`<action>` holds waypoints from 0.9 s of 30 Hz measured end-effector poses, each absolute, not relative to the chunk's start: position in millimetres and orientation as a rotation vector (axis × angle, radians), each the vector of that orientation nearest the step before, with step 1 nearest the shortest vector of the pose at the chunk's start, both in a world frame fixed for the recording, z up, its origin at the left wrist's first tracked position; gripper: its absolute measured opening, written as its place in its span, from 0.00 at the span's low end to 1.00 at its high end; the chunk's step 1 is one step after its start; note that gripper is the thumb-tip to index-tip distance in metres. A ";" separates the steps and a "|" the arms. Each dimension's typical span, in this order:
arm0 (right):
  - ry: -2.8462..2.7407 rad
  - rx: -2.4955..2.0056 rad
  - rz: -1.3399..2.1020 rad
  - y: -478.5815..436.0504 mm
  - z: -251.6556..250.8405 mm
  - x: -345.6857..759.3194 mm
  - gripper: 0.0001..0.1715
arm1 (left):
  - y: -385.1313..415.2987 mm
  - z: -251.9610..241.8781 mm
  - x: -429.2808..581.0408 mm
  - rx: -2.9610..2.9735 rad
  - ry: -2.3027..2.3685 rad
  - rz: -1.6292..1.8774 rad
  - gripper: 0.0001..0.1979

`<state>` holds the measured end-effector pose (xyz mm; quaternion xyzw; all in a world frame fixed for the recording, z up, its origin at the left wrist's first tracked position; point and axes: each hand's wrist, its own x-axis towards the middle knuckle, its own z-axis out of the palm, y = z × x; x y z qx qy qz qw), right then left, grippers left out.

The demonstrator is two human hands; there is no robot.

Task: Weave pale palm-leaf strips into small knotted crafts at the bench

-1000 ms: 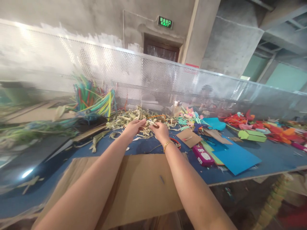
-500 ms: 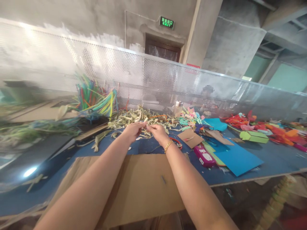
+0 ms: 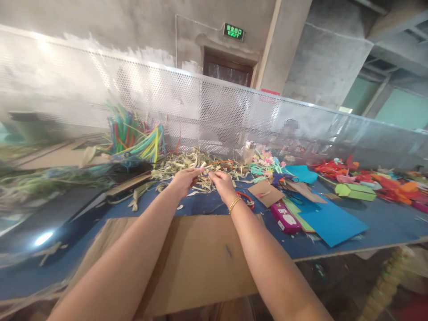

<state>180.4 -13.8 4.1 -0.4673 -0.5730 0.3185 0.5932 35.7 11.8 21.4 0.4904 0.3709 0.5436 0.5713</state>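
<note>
Both arms reach forward over the table. My left hand [image 3: 186, 180] has its fingers closed in a pinch, thumb on top. Just to its right, my right hand [image 3: 222, 183] is pinched too, with a gold chain bracelet [image 3: 234, 204] round the wrist. Whatever lies between the fingertips is too small and blurred to name. Directly behind the hands spreads a heap of pale green-beige dried strips [image 3: 174, 163], similar in colour to what shows near the fingers. Under the forearms lies a brown cardboard sheet [image 3: 200, 258].
Colourful pipe cleaners [image 3: 133, 138] stand back left. A clear bottle with a metal cap [image 3: 249, 151] stands behind the heap. To the right lie a purple box [image 3: 285, 217], blue sheets [image 3: 329, 223], a green paper piece [image 3: 355, 192] and red-orange scraps [image 3: 394, 187]. A perforated metal partition [image 3: 220, 102] runs behind the table.
The fingertips have moved slightly apart, my right hand shifting a little to the right. Both hands stay pinched in front of the heap.
</note>
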 end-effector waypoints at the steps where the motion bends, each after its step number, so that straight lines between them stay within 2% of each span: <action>1: -1.334 -1.082 0.773 -14.0 4.4 180.4 0.19 | 11.5 21.5 35.7 1.164 0.860 1.257 0.18; 6: -1.339 -1.032 0.861 -17.2 7.4 176.9 0.15 | 7.3 25.0 38.0 1.150 0.863 1.260 0.18; 11: -1.120 -0.988 0.892 -16.7 9.8 176.9 0.15 | 5.2 27.0 36.8 1.129 0.985 1.360 0.22; 16: -1.065 -0.972 0.890 -16.3 9.5 176.5 0.15 | 0.2 27.5 39.2 1.314 0.985 1.179 0.19; 22: -1.203 -1.020 0.840 -19.6 8.2 168.5 0.16 | 1.4 25.1 43.2 1.199 0.888 1.183 0.11; 27: -1.244 -0.999 0.938 -23.8 10.9 166.2 0.16 | 15.3 19.2 39.4 1.037 0.807 1.224 0.11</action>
